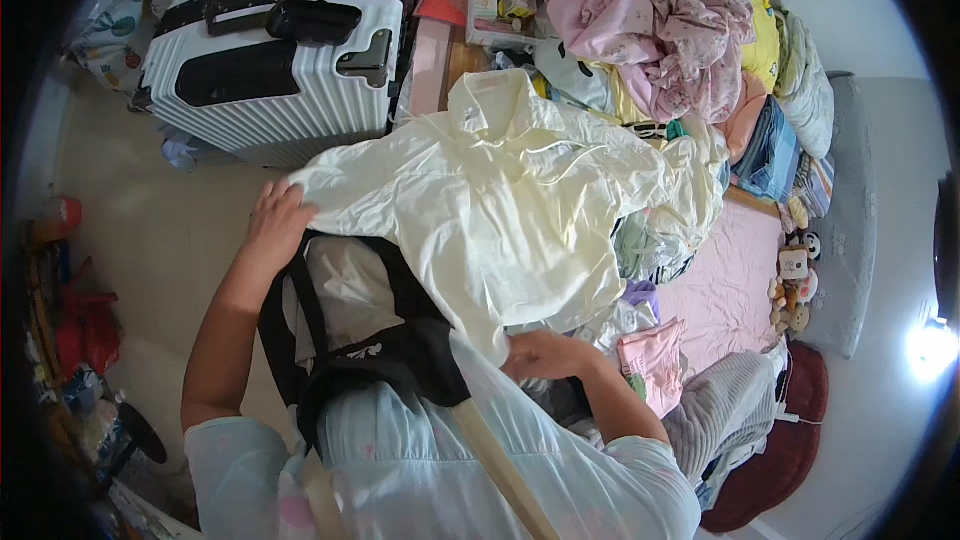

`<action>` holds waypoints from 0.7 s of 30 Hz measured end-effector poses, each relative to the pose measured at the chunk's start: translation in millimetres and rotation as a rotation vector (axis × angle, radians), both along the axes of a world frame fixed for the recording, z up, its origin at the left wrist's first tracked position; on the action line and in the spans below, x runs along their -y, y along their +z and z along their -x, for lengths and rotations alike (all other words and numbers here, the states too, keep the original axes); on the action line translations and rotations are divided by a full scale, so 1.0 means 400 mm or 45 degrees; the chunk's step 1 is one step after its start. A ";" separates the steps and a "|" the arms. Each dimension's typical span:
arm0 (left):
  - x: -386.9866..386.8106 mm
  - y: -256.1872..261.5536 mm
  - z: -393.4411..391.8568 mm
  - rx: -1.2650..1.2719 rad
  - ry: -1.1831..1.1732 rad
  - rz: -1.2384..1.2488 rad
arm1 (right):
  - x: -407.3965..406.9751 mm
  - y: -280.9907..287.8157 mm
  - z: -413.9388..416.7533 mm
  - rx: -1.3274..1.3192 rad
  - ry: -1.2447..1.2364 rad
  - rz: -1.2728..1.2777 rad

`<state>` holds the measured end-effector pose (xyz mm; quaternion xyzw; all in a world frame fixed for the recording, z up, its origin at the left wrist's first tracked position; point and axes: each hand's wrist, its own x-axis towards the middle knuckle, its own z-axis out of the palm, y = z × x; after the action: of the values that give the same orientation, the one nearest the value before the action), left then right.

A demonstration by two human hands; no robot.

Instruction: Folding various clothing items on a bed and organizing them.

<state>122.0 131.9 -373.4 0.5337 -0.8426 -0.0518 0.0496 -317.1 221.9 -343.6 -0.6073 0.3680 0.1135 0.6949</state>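
Observation:
A cream long-sleeved shirt [480, 202] lies spread out before me, its collar pointing away and its front creased. At the end of its left-hand sleeve is my left hand [283, 214], fingers bent over the cuff; its fingertips are slightly blurred. My right hand [544, 355] has its fingers curled around the shirt's lower hem near my body. The shirt's other sleeve runs to the right, onto a heap of pale clothing [671, 229]. Below the left-hand sleeve, a black and grey strapped carrier or bag [352, 292] hangs against my front.
A white ribbed suitcase [285, 67] stands at upper left. Pink floral bedding [645, 22], a clear plastic box [499, 7] and folded jeans [765, 150] lie beyond the shirt. To the right are a pink sheet [731, 270], small plush toys [795, 277] and a grey striped cloth [724, 405].

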 end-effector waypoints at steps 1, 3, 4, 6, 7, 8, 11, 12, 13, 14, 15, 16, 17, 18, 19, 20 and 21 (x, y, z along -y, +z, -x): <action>-0.017 -0.010 -0.007 0.105 0.069 -0.151 | 0.006 -0.001 0.003 -0.001 -0.002 0.007; -0.009 0.002 0.006 0.204 0.126 -0.296 | 0.013 0.004 0.016 0.024 0.166 -0.039; -0.002 0.044 0.037 0.202 0.169 -0.304 | 0.038 0.029 0.012 0.027 0.163 -0.039; 0.007 0.082 0.100 0.136 0.192 -0.257 | 0.122 0.086 0.011 -0.334 -0.069 0.194; 0.019 0.090 0.135 0.063 0.161 -0.198 | 0.147 0.093 0.012 -0.466 -0.308 0.280; 0.035 0.095 0.186 -0.078 0.087 -0.204 | 0.159 0.055 0.035 -0.432 -0.504 0.517; 0.065 0.047 0.373 -0.541 -0.222 -0.314 | 0.190 -0.049 0.069 -0.689 -0.729 1.168; 0.067 0.025 0.434 -0.666 -0.255 -0.340 | 0.186 -0.086 0.073 -0.688 -0.733 1.177; 0.056 -0.005 0.476 -0.791 -0.292 -0.373 | 0.163 -0.126 0.072 -0.784 -0.747 1.104; 0.040 -0.056 0.492 -0.661 -0.322 -0.380 | 0.142 -0.146 0.061 -0.874 -0.754 1.027; 0.027 -0.093 0.496 -0.528 -0.341 -0.386 | 0.130 -0.137 0.042 -0.864 -0.750 1.030; 0.024 -0.103 0.498 -0.271 -0.427 -0.782 | 0.121 -0.119 0.028 -0.791 -0.698 0.775; 0.020 -0.114 0.497 -0.002 -0.503 -1.174 | 0.110 -0.111 0.020 -0.714 -0.640 0.521; 0.003 -0.137 0.489 0.000 -0.499 -1.174 | 0.088 -0.111 0.020 -0.711 -0.639 0.521; -0.017 -0.158 0.468 -0.103 -0.551 -1.180 | 0.061 -0.111 0.018 -0.630 -0.582 0.433; -0.029 -0.181 0.454 -0.207 -0.601 -1.185 | 0.041 -0.112 0.014 -0.548 -0.524 0.345; -0.018 -0.172 0.453 -0.206 -0.604 -1.185 | 0.025 -0.123 0.013 -0.549 -0.527 0.345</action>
<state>-59.4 139.0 -442.3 0.2880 -0.8217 -0.4712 -0.1408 -322.5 211.8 -392.9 -0.5686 0.6340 0.0458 0.5222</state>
